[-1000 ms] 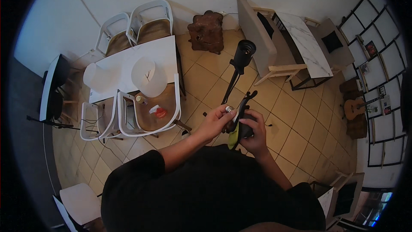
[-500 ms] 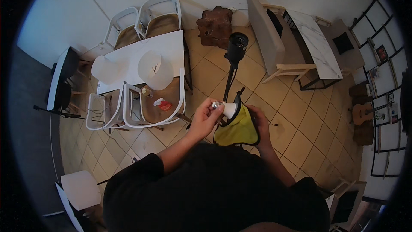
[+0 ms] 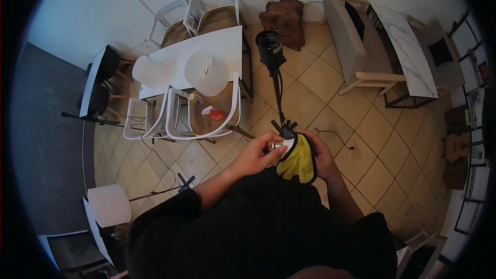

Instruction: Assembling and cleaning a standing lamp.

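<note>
A light bulb with a silver screw base and white body (image 3: 289,145) is in front of my chest. My left hand (image 3: 258,155) pinches it near the base with thumb and fingers. Around the bulb's wide end lies a yellow-green cloth with black edging (image 3: 298,164), which hides much of the bulb. My right hand (image 3: 323,161) is closed on the cloth from the right side. Just beyond my hands stands a black lamp stand, its bare socket (image 3: 269,46) facing up at the top of the pole.
White lampshades (image 3: 206,80) stand on a white table (image 3: 175,59) at the left. A chair seat there holds a red and white spray bottle (image 3: 213,113). Another shaded floor lamp (image 3: 109,205) is at lower left. A cable (image 3: 336,137) lies on the tiles; a sofa (image 3: 343,36) is far right.
The bulb and cloth have moved slightly right and lower in the picture, and less of the bulb's white body shows. My view has shifted, and the socket appears farther left.
</note>
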`<state>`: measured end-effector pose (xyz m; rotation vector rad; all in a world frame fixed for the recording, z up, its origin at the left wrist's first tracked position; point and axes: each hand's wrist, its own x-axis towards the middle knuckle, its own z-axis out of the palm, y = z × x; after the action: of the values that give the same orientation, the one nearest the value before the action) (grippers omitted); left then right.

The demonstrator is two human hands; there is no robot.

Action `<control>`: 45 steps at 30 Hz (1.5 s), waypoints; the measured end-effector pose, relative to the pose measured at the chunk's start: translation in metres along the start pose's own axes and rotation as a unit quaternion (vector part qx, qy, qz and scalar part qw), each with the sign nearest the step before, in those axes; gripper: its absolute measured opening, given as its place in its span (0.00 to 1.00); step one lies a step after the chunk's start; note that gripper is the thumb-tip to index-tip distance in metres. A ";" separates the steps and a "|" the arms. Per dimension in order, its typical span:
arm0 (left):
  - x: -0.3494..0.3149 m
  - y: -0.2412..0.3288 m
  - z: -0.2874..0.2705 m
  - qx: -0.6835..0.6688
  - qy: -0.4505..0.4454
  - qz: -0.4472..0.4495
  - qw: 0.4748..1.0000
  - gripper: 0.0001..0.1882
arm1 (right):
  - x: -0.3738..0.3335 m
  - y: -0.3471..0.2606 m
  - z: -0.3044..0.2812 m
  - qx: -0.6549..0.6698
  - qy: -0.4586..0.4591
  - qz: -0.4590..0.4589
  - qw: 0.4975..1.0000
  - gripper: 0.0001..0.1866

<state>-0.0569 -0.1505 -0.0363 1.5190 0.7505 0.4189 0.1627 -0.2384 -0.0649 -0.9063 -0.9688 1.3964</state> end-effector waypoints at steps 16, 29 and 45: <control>0.043 0.031 -0.075 -0.029 0.126 0.184 0.974 0.20 | 0.043 -0.155 -0.017 -0.164 0.246 -0.283 0.912 0.25; 0.119 0.131 -0.088 -0.045 0.017 0.375 0.926 0.23 | 0.129 -0.323 0.103 -0.646 -0.072 -0.185 0.737 0.27; 0.128 0.115 -0.106 -0.068 -0.007 0.429 0.901 0.19 | 0.176 -0.319 0.164 -0.769 -0.188 -0.071 0.606 0.29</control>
<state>-0.0135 0.0188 0.0644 1.6564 -0.0155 1.0890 0.1166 -0.0688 0.2933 -1.6583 -2.6249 0.2341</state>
